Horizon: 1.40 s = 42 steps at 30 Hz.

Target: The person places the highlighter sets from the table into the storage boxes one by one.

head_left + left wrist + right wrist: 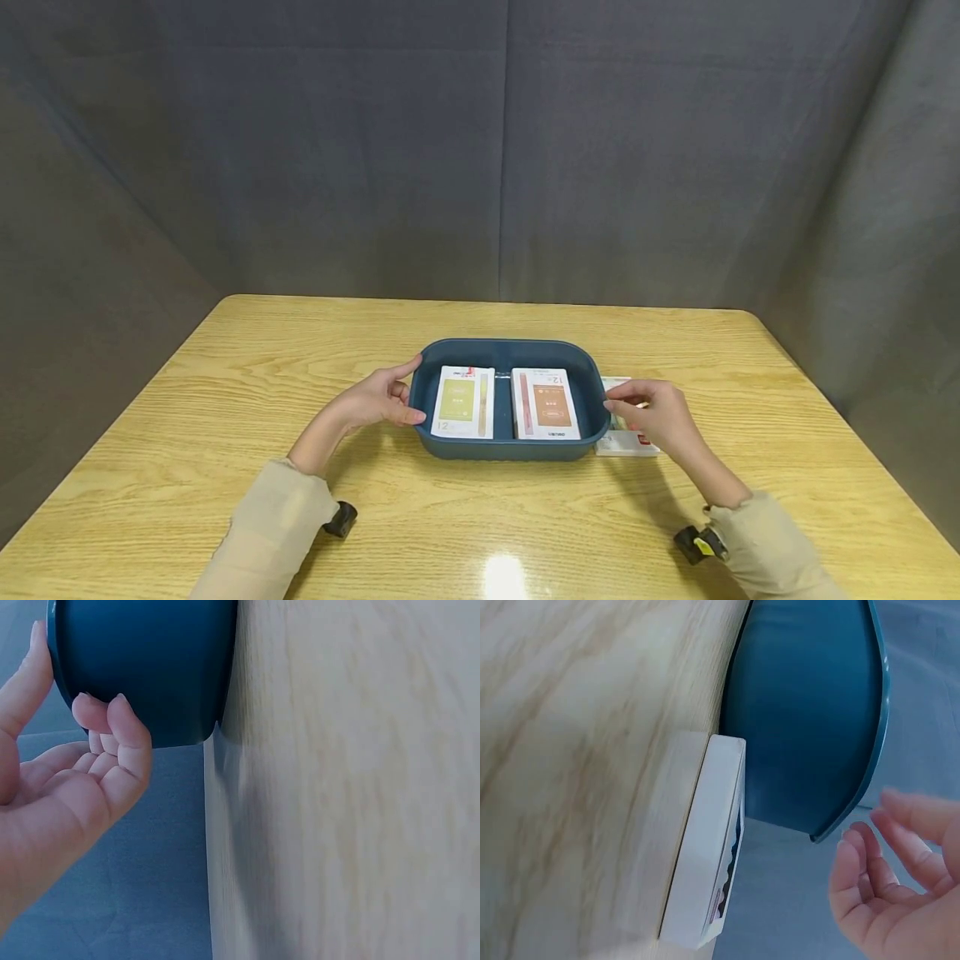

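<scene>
A dark blue two-compartment storage box (498, 450) stands on the table. In its left compartment lies a white carton with a yellow-green panel (457, 400); in its right compartment lies a similar carton with an orange panel (553, 404). My left hand (382, 398) grips the box's left end, thumb and fingers at the rim and outer wall. At the right end is my right hand (660, 412), its fingers loosely bent; the right wrist view shows a gap between them and the rim. Below that hand a third flat white carton (701, 847) lies on the table, close against the storage box.
The wooden table (300, 342) has rounded far corners. Grey cloth (360, 167) hangs behind it and along both sides. Dark wrist cameras (341, 518) sit at both beige sleeves (262, 517). A bright reflection shows on the near tabletop.
</scene>
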### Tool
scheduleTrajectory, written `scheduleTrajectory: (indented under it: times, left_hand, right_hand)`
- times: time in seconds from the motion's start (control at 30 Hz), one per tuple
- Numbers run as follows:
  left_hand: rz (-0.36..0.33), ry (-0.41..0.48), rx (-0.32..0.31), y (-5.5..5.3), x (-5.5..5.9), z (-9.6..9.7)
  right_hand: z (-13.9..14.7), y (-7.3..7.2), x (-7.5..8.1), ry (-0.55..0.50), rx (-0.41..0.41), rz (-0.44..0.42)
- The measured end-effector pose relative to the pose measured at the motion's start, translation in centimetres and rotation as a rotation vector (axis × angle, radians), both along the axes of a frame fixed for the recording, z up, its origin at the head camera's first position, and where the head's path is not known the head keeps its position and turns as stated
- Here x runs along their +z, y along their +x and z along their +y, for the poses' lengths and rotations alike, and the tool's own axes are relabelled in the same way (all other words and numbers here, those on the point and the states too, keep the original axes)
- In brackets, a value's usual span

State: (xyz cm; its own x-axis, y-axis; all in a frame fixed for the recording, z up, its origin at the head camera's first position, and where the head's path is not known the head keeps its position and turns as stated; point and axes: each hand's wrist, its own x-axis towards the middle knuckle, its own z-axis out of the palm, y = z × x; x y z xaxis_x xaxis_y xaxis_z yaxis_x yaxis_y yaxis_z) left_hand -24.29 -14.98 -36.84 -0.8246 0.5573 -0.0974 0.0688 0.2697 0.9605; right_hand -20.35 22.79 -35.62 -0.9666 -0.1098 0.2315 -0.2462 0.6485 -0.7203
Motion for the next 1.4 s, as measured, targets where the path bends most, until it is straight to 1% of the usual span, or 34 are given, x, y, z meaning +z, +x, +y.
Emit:
scheduleTrajectory:
  times: [0.1, 0.2, 0.33, 0.53, 0.7, 0.8, 1.13, 1.4]
  left_hand:
    - [-0.004, 0.003, 0.001, 0.0, 0.0, 0.0]
    - [-0.007, 0.004, 0.003, 0.0, 0.0, 0.0]
    - [0.001, 0.001, 0.001, -0.1, 0.0, 0.0]
    - [0.006, 0.003, -0.007, -0.1, -0.1, -0.1]
    - [-0.004, 0.014, -0.007, -0.2, -0.2, 0.0]
    - [-0.006, 0.006, -0.001, -0.2, -0.1, 0.0]
    - [-0.008, 0.003, 0.003, 0.0, 0.0, 0.0]
    - [-0.009, -0.002, 0.003, 0.0, 0.1, 0.0]
  right_hand:
    - [0.4, 0.0, -0.1, 0.029, 0.008, 0.037]
    - [1.0, 0.0, -0.2, 0.021, 0.02, 0.037]
    - [1.9, -0.1, -0.6, 0.007, 0.032, -0.007]
    - [3.5, -0.1, -1.0, -0.014, -0.016, -0.09]
    - [4.7, 0.0, -1.3, -0.007, -0.041, -0.11]
    - [5.2, 0.0, -1.3, -0.008, -0.046, -0.12]
    - [6.3, 0.0, -1.6, -0.035, -0.022, -0.187]
    - [6.5, -0.1, -1.7, -0.069, -0.008, -0.25]
